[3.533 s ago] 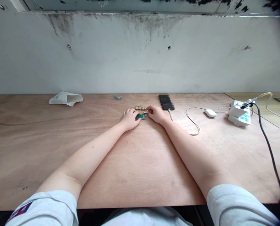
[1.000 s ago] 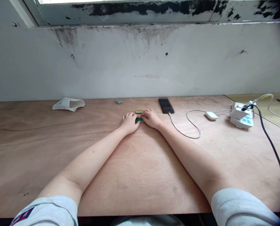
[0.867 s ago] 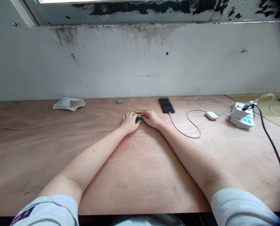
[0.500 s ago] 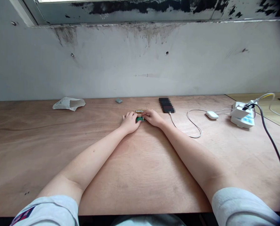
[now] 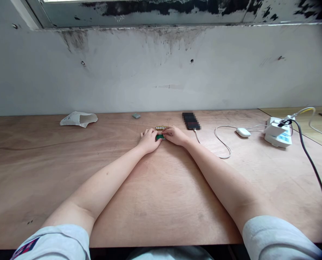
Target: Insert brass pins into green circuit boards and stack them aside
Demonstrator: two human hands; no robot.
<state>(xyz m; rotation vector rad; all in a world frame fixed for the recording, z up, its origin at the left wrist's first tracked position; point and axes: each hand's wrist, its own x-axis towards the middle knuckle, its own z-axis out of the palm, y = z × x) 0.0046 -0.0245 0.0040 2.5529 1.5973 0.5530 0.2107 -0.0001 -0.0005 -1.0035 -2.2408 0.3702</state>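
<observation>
Between my two hands lies a small green circuit board (image 5: 159,137), low on the wooden table. My left hand (image 5: 149,141) holds its left side, with the thumb at the near edge and the fingers curled round the far side. My right hand (image 5: 175,136) is closed, its fingertips pinched together over the board's right end. Whatever those fingertips grip is hidden or too small to make out. Just behind the board sits a short row of small white pieces with yellowish edges (image 5: 160,128), close to the fingers of both hands.
A crumpled white paper bag (image 5: 78,119) lies at the back left, and a small grey-green packet (image 5: 136,116) near the wall. Right of my hands are a phone (image 5: 191,121) with a white cable (image 5: 229,148), a white case (image 5: 243,132) and a power strip (image 5: 278,135).
Over the board, my right fingertips have shifted slightly, covering more of its right end. My left hand stays in place. The whole view has moved a hair.
</observation>
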